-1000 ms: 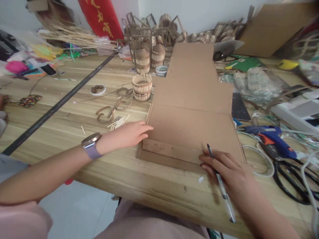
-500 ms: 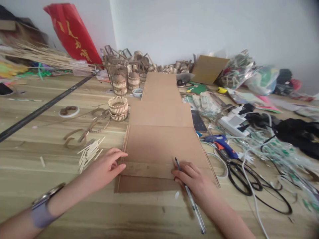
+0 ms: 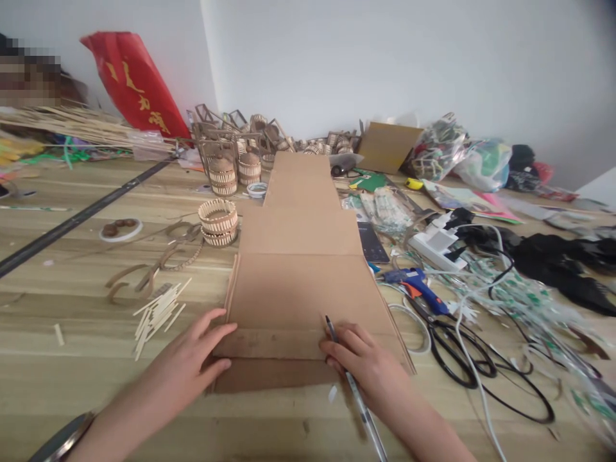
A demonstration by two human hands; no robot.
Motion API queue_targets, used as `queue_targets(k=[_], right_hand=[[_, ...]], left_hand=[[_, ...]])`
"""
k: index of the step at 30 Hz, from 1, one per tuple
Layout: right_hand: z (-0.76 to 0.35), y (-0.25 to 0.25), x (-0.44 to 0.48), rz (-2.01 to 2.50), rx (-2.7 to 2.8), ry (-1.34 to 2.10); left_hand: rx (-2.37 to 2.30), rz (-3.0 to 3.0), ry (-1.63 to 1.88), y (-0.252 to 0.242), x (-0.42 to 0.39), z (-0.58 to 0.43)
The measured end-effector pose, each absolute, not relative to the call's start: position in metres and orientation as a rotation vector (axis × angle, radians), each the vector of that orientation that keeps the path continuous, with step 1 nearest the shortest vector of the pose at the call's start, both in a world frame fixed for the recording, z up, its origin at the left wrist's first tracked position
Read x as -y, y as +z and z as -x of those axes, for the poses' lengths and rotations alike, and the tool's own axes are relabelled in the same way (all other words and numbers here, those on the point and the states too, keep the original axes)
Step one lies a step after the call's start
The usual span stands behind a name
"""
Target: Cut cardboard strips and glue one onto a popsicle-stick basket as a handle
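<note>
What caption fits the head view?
Left hand steadies a cardboard strip on flattened cardboard; right hand holds a pen.

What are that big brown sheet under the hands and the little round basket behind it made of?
The sheet looks like plain brown cardboard: matte, with fold creases. The round basket seems built of pale wooden sticks, unpainted, standing side by side in a ring. The loose sticks nearby look the same.

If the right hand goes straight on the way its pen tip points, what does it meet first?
Probably nothing but bare cardboard: the right hand aims its pen up the sheet, towards the far flap, though depth is unclear.
</note>
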State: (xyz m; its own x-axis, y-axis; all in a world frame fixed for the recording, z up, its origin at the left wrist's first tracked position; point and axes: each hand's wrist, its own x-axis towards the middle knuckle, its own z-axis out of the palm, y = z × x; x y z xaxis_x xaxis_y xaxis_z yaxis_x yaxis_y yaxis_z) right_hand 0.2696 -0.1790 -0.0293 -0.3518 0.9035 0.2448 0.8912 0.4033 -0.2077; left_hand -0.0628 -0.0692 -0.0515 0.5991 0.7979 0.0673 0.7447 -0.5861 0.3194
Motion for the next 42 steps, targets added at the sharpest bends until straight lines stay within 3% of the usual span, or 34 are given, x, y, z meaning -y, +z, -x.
queue_targets(k=[13,22,42], right_hand=[[-0.275,0.004,0.148,1.531,2.515,0.328],[-0.283,-0.015,0.149,1.454,2.351,0.409],[-0.289,-0.024,0.148,1.391,2.354,0.418]], left_hand=[[-1.280,-2.684,0.333,-0.048,0.077,0.062],[-1.321,-2.666,0.259,-0.048,0.076,0.063],[-1.495,-2.463,-0.447,-0.014,0.077,0.023]])
